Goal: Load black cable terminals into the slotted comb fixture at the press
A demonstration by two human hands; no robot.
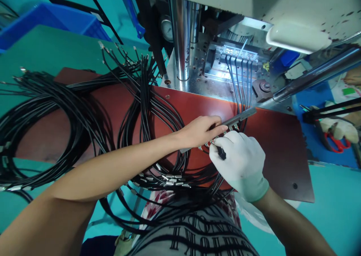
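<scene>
My bare left hand (200,131) grips a long grey metal bar (246,115), thumb along its near side. A row of small metal cable ends (212,141) sits along the bar's near edge. My right hand (239,159), in a white glove, is closed just beside that row. Its fingers pinch a short black piece (222,153) that looks like a cable end; the rest is hidden by the glove. Beyond the bar, several thin black cables (238,85) run up into a lit metal mould (225,66) in the press.
Large coils of black cable (70,135) lie on the red-brown board (276,143) to the left and near my body. A steel column (182,41) and a pressure gauge (167,28) stand at the press. Red-handled scissors (338,145) and a blue crate (62,19) sit at the sides.
</scene>
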